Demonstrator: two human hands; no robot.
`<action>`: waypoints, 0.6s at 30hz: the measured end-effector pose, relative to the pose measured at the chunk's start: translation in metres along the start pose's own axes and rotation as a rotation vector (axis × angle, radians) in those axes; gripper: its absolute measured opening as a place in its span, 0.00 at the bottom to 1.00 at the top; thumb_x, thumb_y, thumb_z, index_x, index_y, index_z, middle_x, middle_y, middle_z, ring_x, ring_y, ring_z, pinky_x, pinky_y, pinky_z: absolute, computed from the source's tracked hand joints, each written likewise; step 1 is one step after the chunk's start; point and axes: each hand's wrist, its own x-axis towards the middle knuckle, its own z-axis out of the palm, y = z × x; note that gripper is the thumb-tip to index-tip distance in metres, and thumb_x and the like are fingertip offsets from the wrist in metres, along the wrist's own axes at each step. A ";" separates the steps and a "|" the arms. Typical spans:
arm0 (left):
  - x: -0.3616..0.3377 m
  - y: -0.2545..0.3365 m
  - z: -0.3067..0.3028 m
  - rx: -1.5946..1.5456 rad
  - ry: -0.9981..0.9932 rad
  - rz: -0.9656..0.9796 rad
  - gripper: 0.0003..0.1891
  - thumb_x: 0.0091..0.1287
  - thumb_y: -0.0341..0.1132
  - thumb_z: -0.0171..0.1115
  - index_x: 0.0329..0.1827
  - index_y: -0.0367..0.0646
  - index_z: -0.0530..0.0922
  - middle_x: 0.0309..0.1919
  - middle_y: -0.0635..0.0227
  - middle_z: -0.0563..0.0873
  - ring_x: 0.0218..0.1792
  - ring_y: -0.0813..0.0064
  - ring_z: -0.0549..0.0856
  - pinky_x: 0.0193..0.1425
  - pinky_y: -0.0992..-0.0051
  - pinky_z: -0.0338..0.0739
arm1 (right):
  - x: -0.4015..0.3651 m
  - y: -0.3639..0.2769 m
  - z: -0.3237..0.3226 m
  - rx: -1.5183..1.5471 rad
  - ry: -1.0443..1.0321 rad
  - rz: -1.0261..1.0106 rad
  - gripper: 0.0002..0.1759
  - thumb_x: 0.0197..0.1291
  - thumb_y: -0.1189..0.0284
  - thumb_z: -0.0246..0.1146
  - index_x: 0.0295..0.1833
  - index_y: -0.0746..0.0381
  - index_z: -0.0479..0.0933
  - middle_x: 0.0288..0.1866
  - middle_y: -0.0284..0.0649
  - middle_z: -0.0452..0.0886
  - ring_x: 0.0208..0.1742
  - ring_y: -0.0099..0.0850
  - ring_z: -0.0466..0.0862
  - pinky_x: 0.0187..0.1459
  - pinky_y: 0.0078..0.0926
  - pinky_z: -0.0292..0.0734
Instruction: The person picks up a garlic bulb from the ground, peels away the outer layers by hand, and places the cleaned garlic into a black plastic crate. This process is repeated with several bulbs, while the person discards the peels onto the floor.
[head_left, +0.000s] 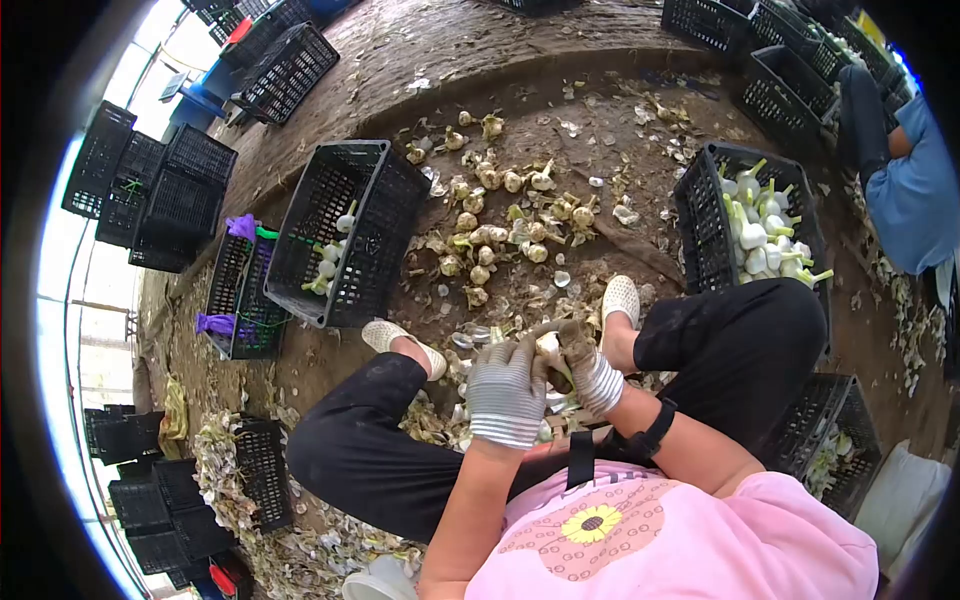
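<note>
Both my hands wear striped, soiled gloves and meet above the litter of skins between my knees. My left hand (505,385) has its fingers wrapped round one side of a white garlic bulb (547,343). On the other side my right hand (585,365) grips the same bulb, with a pale green stem hanging below it. Unpeeled garlic bulbs (490,234) lie scattered on the soil beyond my feet. At the right, a black crate (705,235) holds many clean white bulbs with green stems. Another black crate (388,215), at the left, has a few white bulbs inside.
A narrow crate with purple ties (240,300) stands at the left. Stacked black crates (165,190) line the far left. A person in a blue top (915,190) sits at the right edge. Garlic skins (325,550) cover the ground, and a white bucket (382,580) stands at the bottom.
</note>
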 end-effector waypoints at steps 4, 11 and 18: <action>0.001 -0.001 0.003 -0.069 0.054 -0.046 0.08 0.57 0.32 0.59 0.37 0.38 0.78 0.28 0.60 0.80 0.28 0.62 0.79 0.34 0.69 0.74 | 0.018 0.034 -0.006 -0.061 0.128 -0.160 0.15 0.54 0.73 0.64 0.47 0.60 0.70 0.30 0.29 0.73 0.23 0.15 0.68 0.20 0.12 0.61; -0.001 -0.046 0.020 -1.382 0.223 -0.862 0.11 0.63 0.41 0.57 0.33 0.41 0.76 0.26 0.72 0.78 0.25 0.81 0.77 0.31 0.80 0.75 | -0.010 -0.030 0.005 0.350 -0.142 0.185 0.44 0.50 0.34 0.47 0.52 0.65 0.70 0.35 0.46 0.80 0.31 0.27 0.80 0.29 0.17 0.76; 0.018 0.004 0.006 -0.537 0.293 -0.232 0.22 0.59 0.52 0.59 0.39 0.39 0.77 0.31 0.66 0.79 0.37 0.69 0.78 0.43 0.70 0.72 | 0.001 -0.016 -0.004 0.562 -0.036 0.246 0.25 0.57 0.50 0.56 0.51 0.58 0.72 0.32 0.33 0.78 0.26 0.24 0.76 0.25 0.19 0.73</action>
